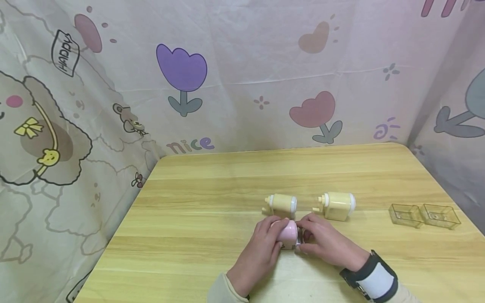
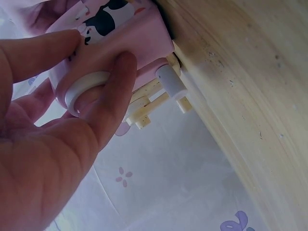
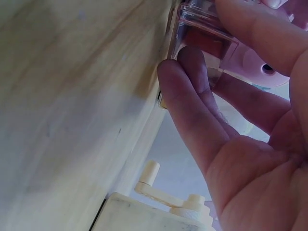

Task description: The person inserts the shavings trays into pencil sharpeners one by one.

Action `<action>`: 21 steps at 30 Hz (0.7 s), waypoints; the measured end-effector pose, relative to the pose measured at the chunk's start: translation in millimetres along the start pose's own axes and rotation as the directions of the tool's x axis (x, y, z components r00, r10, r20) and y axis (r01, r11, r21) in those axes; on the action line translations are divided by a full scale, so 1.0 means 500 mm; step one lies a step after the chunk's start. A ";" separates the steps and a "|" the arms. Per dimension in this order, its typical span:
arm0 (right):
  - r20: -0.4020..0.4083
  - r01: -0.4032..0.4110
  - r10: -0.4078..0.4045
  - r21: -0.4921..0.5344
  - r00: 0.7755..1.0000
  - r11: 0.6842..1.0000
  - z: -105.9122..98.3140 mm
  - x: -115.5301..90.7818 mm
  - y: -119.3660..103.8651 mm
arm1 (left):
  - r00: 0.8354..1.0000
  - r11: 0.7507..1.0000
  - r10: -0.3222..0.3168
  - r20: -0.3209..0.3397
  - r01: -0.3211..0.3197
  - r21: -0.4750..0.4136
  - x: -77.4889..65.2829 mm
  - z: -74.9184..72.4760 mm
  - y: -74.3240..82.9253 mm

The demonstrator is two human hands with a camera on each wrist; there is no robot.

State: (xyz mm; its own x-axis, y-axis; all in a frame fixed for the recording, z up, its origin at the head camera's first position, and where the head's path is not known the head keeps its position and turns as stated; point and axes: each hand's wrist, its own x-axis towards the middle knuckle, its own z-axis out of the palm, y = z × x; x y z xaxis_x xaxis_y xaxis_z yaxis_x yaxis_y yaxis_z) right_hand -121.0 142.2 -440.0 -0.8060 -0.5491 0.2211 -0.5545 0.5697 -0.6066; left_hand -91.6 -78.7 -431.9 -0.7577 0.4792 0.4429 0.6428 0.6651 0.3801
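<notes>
Grasping the pink sharpener (image 1: pixel 289 232) on the near part of the table (image 1: pixel 182 244) is the left grip (image 1: pixel 261 244). The right grip (image 1: pixel 327 242) pinches a clear drawer (image 3: pixel 207 20) at its end. Just behind is one yellow sharpener (image 1: pixel 283 203); to its right, a second sharpener (image 1: pixel 338 206); farther right, two boxes (image 1: pixel 439 219). Last comes the printed cloth (image 1: pixel 242 50).
</notes>
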 end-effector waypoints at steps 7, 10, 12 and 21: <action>0.013 0.008 -0.009 0.025 1.000 1.000 -0.003 0.000 -0.002 | 1.000 1.000 -0.005 0.008 0.005 -0.001 0.001 0.001 0.000; 0.014 0.005 -0.006 0.030 1.000 1.000 -0.004 0.000 -0.002 | 1.000 1.000 -0.008 0.013 0.008 0.002 0.001 0.001 0.001; 0.015 0.005 -0.005 0.031 1.000 1.000 -0.003 0.000 -0.003 | 1.000 1.000 -0.009 0.015 0.009 0.004 0.001 0.000 0.001; 0.011 0.015 -0.015 0.013 1.000 1.000 -0.001 0.002 -0.002 | 1.000 1.000 -0.009 0.013 0.009 0.003 0.000 0.000 0.001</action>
State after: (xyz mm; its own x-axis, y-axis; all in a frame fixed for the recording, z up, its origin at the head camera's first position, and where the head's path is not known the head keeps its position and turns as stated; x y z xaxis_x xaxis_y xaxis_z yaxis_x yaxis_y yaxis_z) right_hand -121.3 141.6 -438.6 -0.7953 -0.5642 0.2217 -0.5637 0.5537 -0.6129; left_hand -91.3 -78.1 -431.8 -0.7650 0.4806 0.4288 0.6355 0.6714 0.3813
